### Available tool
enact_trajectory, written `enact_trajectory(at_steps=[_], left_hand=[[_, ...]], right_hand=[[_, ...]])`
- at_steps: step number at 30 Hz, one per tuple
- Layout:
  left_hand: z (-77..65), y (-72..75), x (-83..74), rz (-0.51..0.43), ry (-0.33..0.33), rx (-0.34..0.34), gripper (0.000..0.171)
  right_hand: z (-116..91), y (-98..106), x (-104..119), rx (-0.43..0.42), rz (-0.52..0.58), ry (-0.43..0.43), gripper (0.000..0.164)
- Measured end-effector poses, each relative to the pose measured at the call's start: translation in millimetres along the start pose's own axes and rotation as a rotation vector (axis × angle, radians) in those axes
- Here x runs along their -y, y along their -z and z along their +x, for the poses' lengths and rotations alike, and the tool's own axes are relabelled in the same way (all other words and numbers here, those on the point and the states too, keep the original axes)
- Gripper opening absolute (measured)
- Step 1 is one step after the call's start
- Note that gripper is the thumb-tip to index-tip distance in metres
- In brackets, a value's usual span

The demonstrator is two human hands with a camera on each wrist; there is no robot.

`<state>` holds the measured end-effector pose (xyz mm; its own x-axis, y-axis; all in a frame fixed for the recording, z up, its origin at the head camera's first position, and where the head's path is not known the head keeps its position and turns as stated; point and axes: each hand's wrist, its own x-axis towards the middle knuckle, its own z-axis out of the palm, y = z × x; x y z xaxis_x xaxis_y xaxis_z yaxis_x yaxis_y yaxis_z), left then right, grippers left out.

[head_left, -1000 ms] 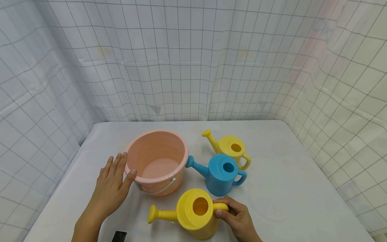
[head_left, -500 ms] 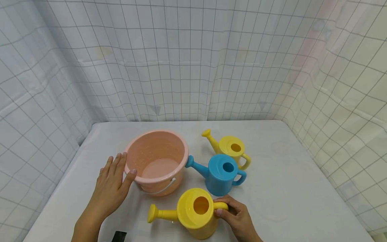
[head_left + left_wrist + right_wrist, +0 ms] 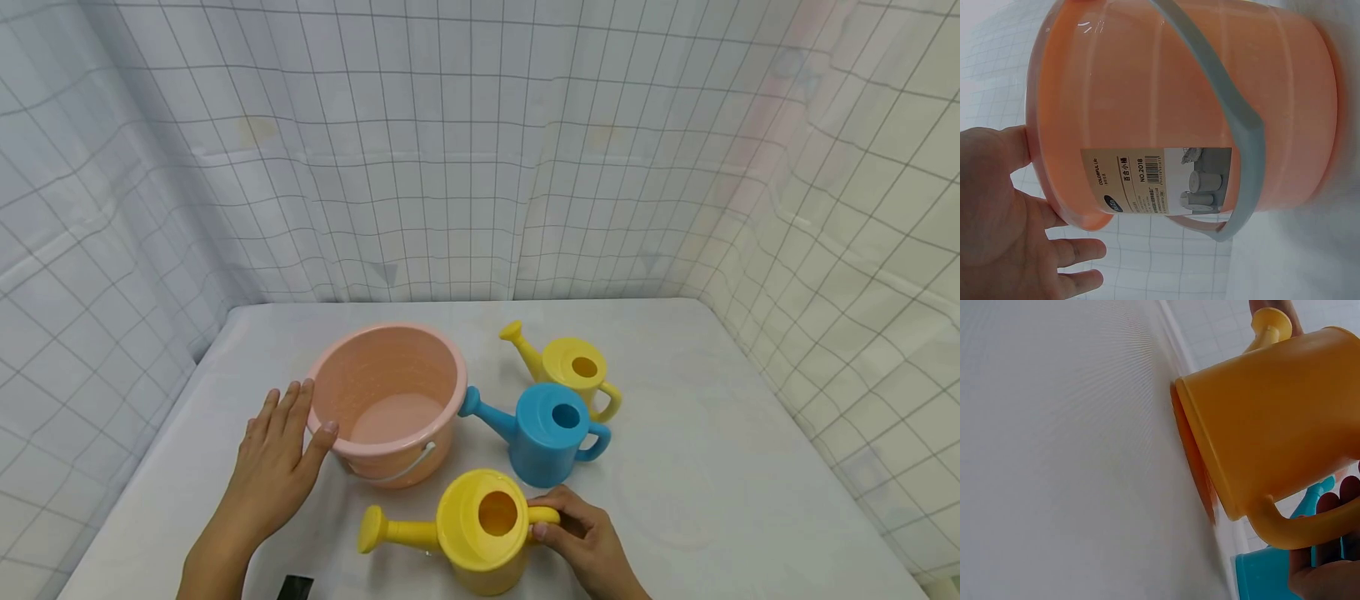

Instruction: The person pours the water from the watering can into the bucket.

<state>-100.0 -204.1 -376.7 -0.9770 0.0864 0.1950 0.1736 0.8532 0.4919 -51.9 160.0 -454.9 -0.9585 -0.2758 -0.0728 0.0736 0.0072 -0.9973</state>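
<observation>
My left hand [image 3: 273, 467] lies against the near-left rim of a pink bucket [image 3: 431, 454], its fingers straight and the thumb on the rim. The left wrist view shows the bucket's paper label [image 3: 1157, 181] and grey carrying handle [image 3: 1244, 131]. My right hand [image 3: 588, 533] grips the handle of the nearest yellow watering can [image 3: 480, 533], thumb on top; its spout points left. In the right wrist view, an orange reflection shows under the can's base; I cannot tell whether it is lifted. Behind it stand a blue watering can [image 3: 543, 442] and another yellow watering can [image 3: 570, 362].
The blue can's spout end is close to the bucket's right side. A small black object [image 3: 296, 587] lies at the near edge of the white table [image 3: 720, 467]. White gridded curtains [image 3: 465, 167] enclose the back and both sides.
The nearest yellow watering can has shifted slightly left, its spout end a little further left, with my right hand still on its handle. My left hand and the bucket have hardly moved.
</observation>
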Motion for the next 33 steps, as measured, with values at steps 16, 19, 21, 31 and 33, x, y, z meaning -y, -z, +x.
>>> enact_trajectory(at_steps=[16, 19, 21, 31, 33], left_hand=[[0.2, -0.7, 0.8, 0.007, -0.002, -0.004, 0.067], [0.2, -0.9, 0.8, 0.006, -0.002, -0.006, 0.067], [0.3, -1.1, 0.8, 0.005, -0.003, -0.006, 0.067], [1.2, -1.6, 1.0, 0.009, -0.004, -0.015, 0.067], [1.3, -1.8, 0.9, 0.01, -0.003, -0.016, 0.067]], right_hand=[[2, 3, -2, 0.04, -0.104, 0.006, 0.027], [3, 5, -4, 0.039, -0.135, 0.016, 0.025], [3, 6, -5, 0.032, -0.155, 0.008, 0.024], [3, 16, -1, -0.003, -0.192, 0.021, 0.029], [3, 18, 1, -0.027, -0.188, 0.016, 0.031]])
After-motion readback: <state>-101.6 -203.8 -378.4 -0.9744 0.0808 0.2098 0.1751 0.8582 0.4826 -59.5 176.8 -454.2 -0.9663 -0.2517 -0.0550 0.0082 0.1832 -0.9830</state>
